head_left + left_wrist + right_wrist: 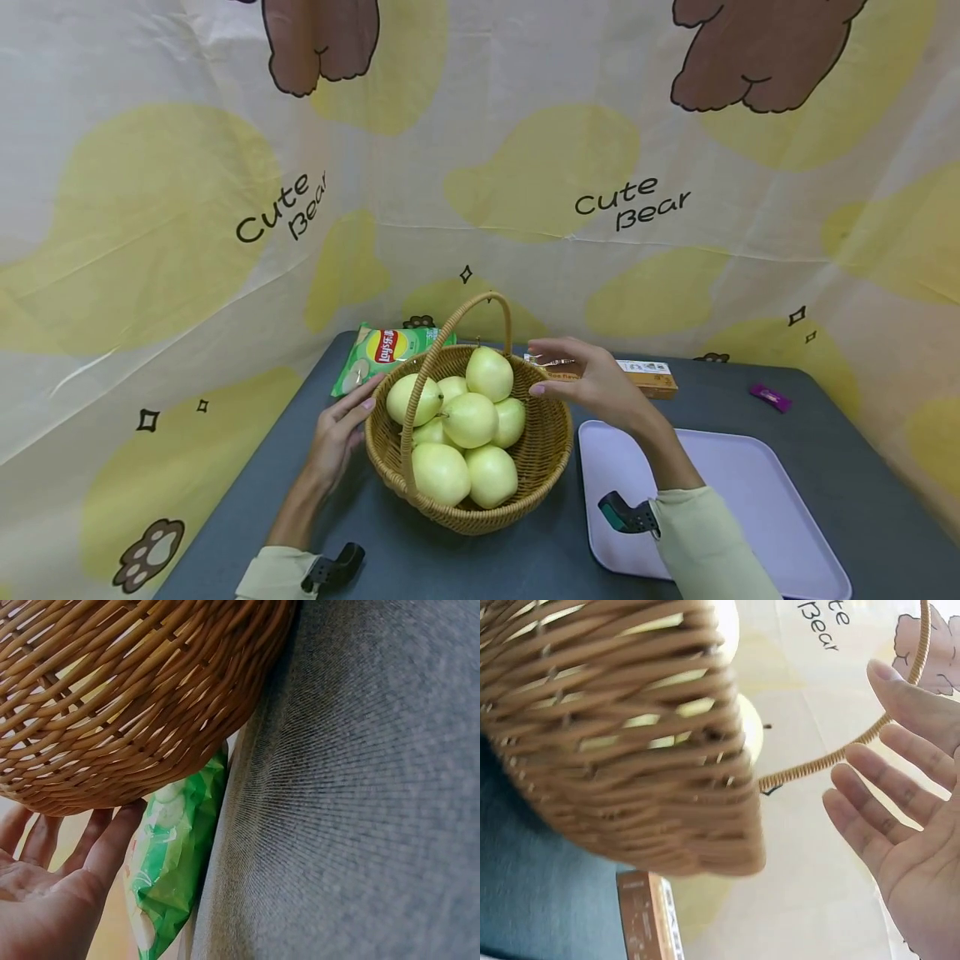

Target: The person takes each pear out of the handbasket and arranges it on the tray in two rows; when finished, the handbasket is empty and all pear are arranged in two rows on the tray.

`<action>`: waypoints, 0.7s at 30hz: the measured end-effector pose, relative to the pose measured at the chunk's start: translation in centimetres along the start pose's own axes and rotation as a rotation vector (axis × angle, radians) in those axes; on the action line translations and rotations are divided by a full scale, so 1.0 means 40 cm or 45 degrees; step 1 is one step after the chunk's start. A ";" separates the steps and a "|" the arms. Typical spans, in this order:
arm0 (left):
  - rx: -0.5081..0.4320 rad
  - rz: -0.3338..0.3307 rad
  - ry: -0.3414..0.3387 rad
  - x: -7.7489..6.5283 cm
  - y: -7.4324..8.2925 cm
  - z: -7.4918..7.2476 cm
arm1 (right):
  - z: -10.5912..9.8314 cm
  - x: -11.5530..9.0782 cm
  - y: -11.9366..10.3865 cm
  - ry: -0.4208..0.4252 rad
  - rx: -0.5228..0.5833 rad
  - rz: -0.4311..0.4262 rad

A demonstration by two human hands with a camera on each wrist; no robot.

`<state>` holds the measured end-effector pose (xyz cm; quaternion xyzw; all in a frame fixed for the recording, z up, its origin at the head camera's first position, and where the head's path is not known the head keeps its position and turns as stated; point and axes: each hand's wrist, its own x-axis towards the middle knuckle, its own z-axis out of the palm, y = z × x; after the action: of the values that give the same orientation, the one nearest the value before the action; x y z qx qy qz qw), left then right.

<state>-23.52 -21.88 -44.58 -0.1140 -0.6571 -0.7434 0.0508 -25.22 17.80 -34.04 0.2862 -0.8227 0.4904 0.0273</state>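
Observation:
A wicker basket (551, 450) with a tall arched handle (457, 312) stands on the dark table, holding several round, pale green pears (470, 420). At the basket's left side is my left hand (335, 437). Its extended fingers (112, 844) touch the woven wall in the left wrist view. My right hand (596, 382) hovers by the right rim, thumb and fingers spread. In the right wrist view a gap separates this hand (911, 802) from the basket (645, 750), and it holds nothing.
A green chip bag (390, 346) lies behind the basket on the left. Behind my right hand is a brown and white box (652, 380). A lilac tray (738, 492) occupies the right side, with a small purple packet (770, 397) beyond it. Printed cloth walls (517, 175) enclose the table.

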 end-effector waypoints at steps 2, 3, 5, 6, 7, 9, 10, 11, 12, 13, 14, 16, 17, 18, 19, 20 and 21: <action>-0.001 -0.001 0.003 0.000 0.000 0.000 | 0.006 0.009 -0.004 -0.025 0.035 -0.018; -0.001 -0.001 0.005 0.000 -0.001 0.000 | 0.008 0.014 -0.006 -0.035 0.049 -0.027; 0.000 -0.002 0.008 0.000 0.000 0.001 | 0.013 0.023 -0.012 -0.053 0.071 -0.034; 0.001 -0.002 0.010 -0.001 0.000 0.001 | 0.015 0.028 -0.014 -0.063 0.079 -0.037; 0.001 -0.003 0.011 -0.001 0.000 0.001 | 0.018 0.032 -0.015 -0.071 0.085 -0.040; 0.003 -0.004 0.011 -0.002 0.002 0.002 | 0.022 0.040 -0.018 -0.077 0.093 -0.023; 0.005 -0.006 0.013 -0.002 0.002 0.002 | 0.024 0.044 -0.021 -0.082 0.099 -0.016; 0.005 -0.008 0.013 -0.002 0.002 0.001 | 0.025 0.048 -0.022 -0.087 0.097 -0.007; 0.005 -0.010 0.013 -0.002 0.002 0.001 | 0.027 0.052 -0.022 -0.094 0.100 -0.005; 0.006 -0.013 0.014 -0.002 0.002 0.001 | 0.029 0.056 -0.023 -0.099 0.104 0.004; 0.008 -0.016 0.013 -0.003 0.002 0.001 | 0.031 0.060 -0.025 -0.105 0.108 0.010; 0.013 -0.023 0.014 -0.003 0.002 0.001 | 0.035 0.069 -0.028 -0.121 0.120 0.011; 0.016 -0.025 0.014 -0.003 0.003 0.001 | 0.037 0.074 -0.029 -0.129 0.128 0.012; 0.019 -0.027 0.014 -0.004 0.003 0.001 | 0.039 0.078 -0.030 -0.136 0.135 0.013; 0.022 -0.029 0.013 -0.004 0.004 0.002 | 0.041 0.081 -0.031 -0.142 0.140 0.015; 0.027 -0.030 0.012 -0.004 0.004 0.002 | 0.043 0.085 -0.032 -0.149 0.143 0.013; 0.030 -0.031 0.011 -0.004 0.004 0.002 | 0.044 0.088 -0.033 -0.157 0.141 0.014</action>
<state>-23.32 -21.83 -44.45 -0.1022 -0.6671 -0.7365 0.0459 -27.10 14.31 -32.78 0.3124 -0.7960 0.5168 -0.0419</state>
